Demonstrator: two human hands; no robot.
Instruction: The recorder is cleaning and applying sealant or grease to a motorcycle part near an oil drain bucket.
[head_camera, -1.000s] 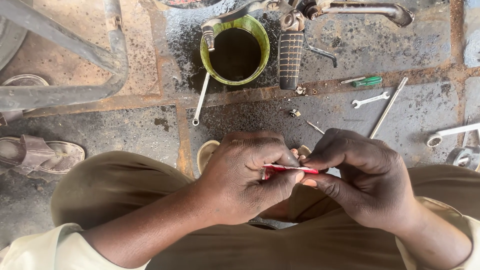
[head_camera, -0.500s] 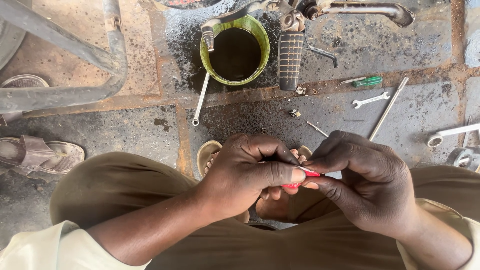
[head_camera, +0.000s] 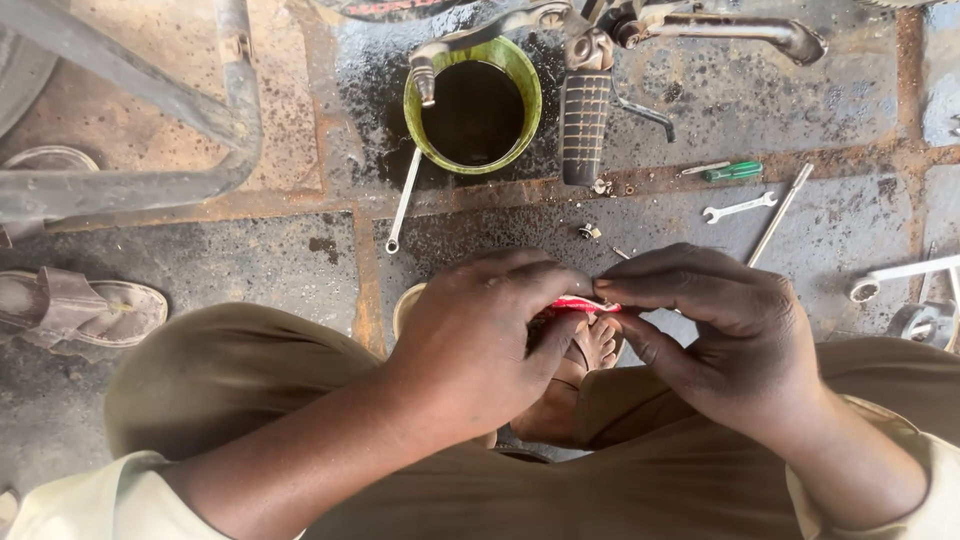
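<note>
A small red piece (head_camera: 585, 303) is pinched between the left hand (head_camera: 490, 335) and right hand (head_camera: 715, 335) above the knees; a green tub (head_camera: 475, 105) and spanners lie on the floor (head_camera: 300, 260).

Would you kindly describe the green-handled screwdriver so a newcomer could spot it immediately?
Start at the green bowl of dark oil at the top. Look right, past the ribbed black footpeg. The screwdriver lies on the stained floor above a small silver spanner; only it has a green handle.

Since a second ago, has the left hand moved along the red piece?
Yes. The left hand has slid right along the small red piece, toward the right hand, covering most of it; the green container stays put.
</note>
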